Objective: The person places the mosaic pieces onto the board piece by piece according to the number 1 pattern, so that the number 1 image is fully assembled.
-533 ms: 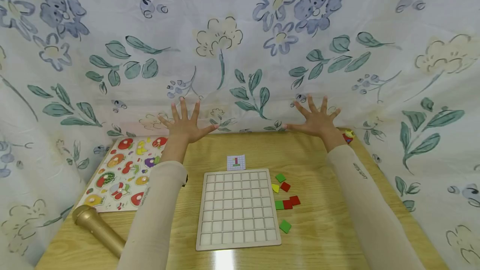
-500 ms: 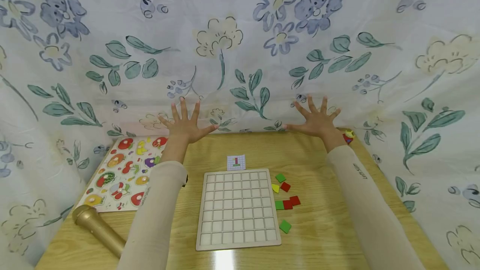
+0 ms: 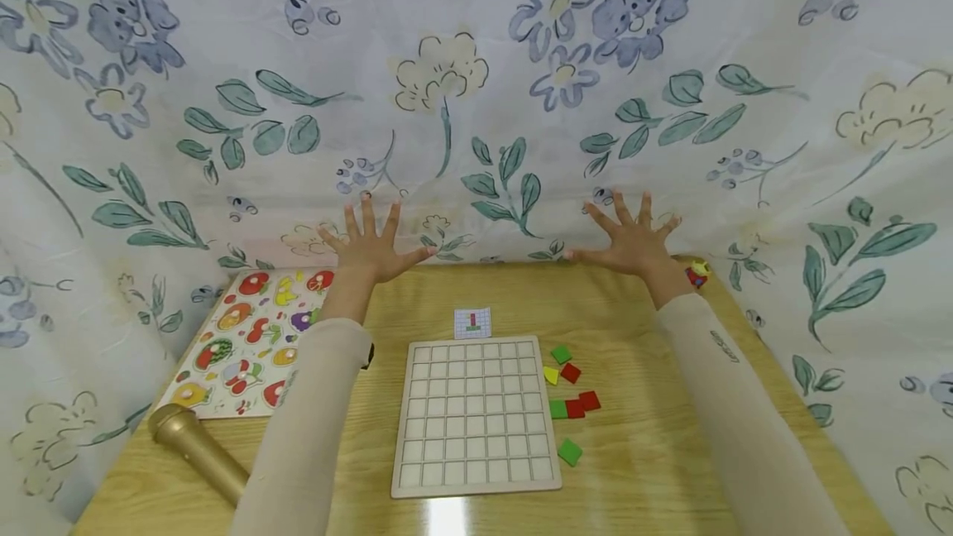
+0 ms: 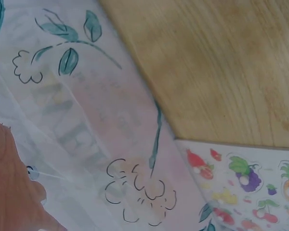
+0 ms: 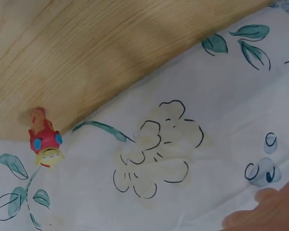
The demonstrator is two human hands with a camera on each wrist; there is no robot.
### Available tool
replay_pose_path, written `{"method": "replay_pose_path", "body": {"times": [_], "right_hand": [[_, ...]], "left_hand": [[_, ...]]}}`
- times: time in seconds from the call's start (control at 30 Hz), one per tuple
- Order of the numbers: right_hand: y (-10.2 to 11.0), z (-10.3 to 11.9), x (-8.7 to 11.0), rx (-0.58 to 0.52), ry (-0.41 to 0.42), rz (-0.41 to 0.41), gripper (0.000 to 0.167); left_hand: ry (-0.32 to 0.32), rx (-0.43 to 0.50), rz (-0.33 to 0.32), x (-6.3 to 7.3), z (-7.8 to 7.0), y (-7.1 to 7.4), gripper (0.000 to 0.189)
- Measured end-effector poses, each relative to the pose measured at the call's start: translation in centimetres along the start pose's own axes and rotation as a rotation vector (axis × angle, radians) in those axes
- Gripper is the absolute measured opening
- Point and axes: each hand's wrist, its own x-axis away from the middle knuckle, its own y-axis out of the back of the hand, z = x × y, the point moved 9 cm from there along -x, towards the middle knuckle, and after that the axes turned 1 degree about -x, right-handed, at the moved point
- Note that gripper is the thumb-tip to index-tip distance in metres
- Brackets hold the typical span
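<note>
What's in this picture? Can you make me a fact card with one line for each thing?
Left hand: fingers spread, holding nothing
Right hand: fingers spread, holding nothing
Cloth: white, flowery, behind the table
Grid: pale squares, no tiles on them
Tiles: three green, three red, one yellow, right of the grid
Card: red and green shape, just beyond the grid
Fruit board: left, partly hidden by an arm
Microphone: gold, lower left
Toy: red and yellow, far right corner
</note>
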Motion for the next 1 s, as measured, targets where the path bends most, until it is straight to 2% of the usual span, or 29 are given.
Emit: {"method": "replay_pose_path", "body": {"times": [0.1,0.27,0.43,0.6,0.73,0.8,1.0], "right_hand": [[0.1,0.4,0.1,-0.007,0.032,-0.064,0.101],[-0.4,0.8,1.5,-0.031,0.103,-0.174,0.09],[-2.2,0.5,3.1,-0.073,0.152,-0.18,0.081],[-4.6,0.2,5.0,-0.156,0.177,-0.148,0.072],[-6.7,0.6,6.7,-0.235,0.205,-0.108,0.065],[-7.6,0.9,7.4,-0.258,0.219,-0.093,0.063],[-9.3,1.5,8.8,-0.295,0.229,-0.071,0.059]], "left_hand": [[-0.042,-0.038,-0.017,0.3,0.1,0.0,0.1],[-0.187,-0.118,-0.086,1.6,-0.2,-0.6,0.088],[-0.3,-0.042,-0.089,3.2,0.3,-2.9,0.068],[-0.392,0.09,-0.02,5.1,0.3,-6.1,0.046],[-0.42,0.208,0.075,6.6,0.2,-8.3,0.042],[-0.409,0.24,0.109,7.1,0.4,-9.2,0.043],[-0.383,0.283,0.143,7.9,0.8,-10.8,0.043]]}}
